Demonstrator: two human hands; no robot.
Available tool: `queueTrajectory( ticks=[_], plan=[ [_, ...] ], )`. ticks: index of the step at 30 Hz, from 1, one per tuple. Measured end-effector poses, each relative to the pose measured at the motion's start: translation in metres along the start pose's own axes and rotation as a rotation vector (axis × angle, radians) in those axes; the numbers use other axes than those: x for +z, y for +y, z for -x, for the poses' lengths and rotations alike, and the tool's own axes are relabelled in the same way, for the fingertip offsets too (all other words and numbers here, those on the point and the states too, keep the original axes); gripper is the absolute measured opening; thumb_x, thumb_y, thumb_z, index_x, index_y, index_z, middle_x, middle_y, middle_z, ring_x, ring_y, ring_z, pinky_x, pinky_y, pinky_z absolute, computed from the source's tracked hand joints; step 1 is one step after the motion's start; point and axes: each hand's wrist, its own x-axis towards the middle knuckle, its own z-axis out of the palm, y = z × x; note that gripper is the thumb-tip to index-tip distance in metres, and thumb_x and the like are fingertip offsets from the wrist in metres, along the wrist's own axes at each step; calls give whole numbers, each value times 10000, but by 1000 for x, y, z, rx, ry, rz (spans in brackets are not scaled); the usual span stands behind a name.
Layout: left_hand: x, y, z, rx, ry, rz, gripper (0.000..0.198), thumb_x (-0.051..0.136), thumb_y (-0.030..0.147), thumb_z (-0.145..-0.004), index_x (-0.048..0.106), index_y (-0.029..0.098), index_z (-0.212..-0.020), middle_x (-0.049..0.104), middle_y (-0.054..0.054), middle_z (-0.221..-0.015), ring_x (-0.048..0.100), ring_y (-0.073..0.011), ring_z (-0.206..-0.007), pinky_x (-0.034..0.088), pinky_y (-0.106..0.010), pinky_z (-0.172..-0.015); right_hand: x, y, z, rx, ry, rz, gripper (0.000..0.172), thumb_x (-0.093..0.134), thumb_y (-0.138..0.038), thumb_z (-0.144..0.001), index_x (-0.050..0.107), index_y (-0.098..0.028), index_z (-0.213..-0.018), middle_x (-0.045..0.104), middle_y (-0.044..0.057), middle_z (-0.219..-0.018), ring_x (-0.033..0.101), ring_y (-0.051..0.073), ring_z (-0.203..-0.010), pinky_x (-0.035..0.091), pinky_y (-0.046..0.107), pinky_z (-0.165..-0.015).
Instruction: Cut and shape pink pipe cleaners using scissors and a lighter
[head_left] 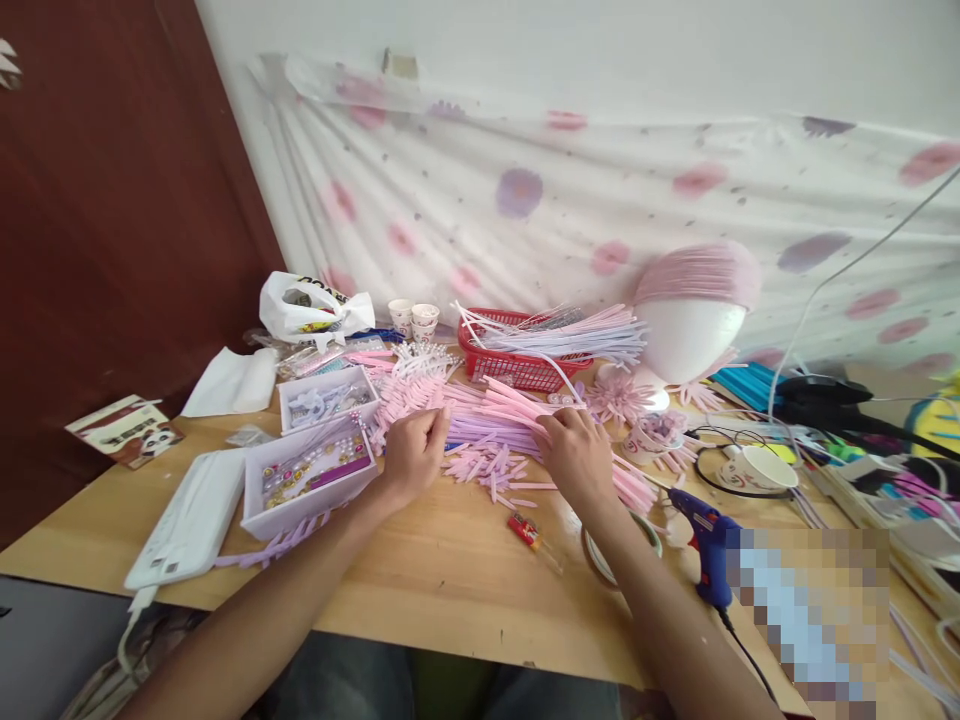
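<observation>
My left hand (415,450) is closed, thumb uppermost, beside a heap of short pink pieces (409,400); whatever its fingers hold is hidden. With fingers curled down, my right hand (577,455) grips among the long pink pipe cleaners (510,400), which stick out on both sides of it. Between the hands lie purple pipe cleaners (480,428), with a pile of cut lilac pieces (495,470) in front. A red basket (517,370) behind them carries a bundle of pale pipe cleaners (585,335).
White boxes of beads (259,515) and a white power bank (187,510) are on the left. A lighter (525,530) and a tape roll (592,550) lie in front. To the right are a blue glue gun (709,540), a paper cup (757,470) and a foam head (690,335).
</observation>
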Motion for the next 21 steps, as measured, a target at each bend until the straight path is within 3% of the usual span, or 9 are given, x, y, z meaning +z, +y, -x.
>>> queueTrajectory(
  ticks=[6,12,17,19,21],
  plan=[
    [-4,2,-1,-76,72,120,412,290,395,-1004,508,206,-710,513,6,-611,487,-138,-583,364,-262,-600,17,-2,-2,-59,139,-31,195,567,-183,-933,733,-192,-832,686,92,-967,534,238,-916,321,347,-766],
    [-1,7,-2,-112,16,169,243,455,370,-958,616,188,-956,539,27,-649,489,-114,-576,393,-223,-584,0,2,3,-90,320,-169,227,496,-167,-976,692,-201,-867,714,62,-874,571,209,-853,359,328,-785],
    [6,5,-2,-95,-11,351,427,623,340,-882,590,185,-1279,707,-81,-1083,634,-135,-795,508,-218,-662,-18,-1,6,-175,388,-231,202,489,-154,-980,677,-219,-950,723,63,-899,586,204,-852,371,335,-805],
    [8,4,-1,-96,-30,396,451,663,331,-857,610,189,-1283,719,-95,-1125,662,-154,-845,540,-236,-696,-19,-3,7,-191,376,-259,200,491,-163,-982,677,-220,-933,716,60,-876,587,203,-843,370,338,-803],
    [8,4,0,-94,-26,387,332,663,312,-862,686,186,-1168,742,-89,-1060,681,-172,-879,553,-254,-734,-19,-5,7,-220,336,-295,207,486,-180,-988,679,-214,-920,708,60,-856,581,200,-827,371,336,-791]
  ],
)
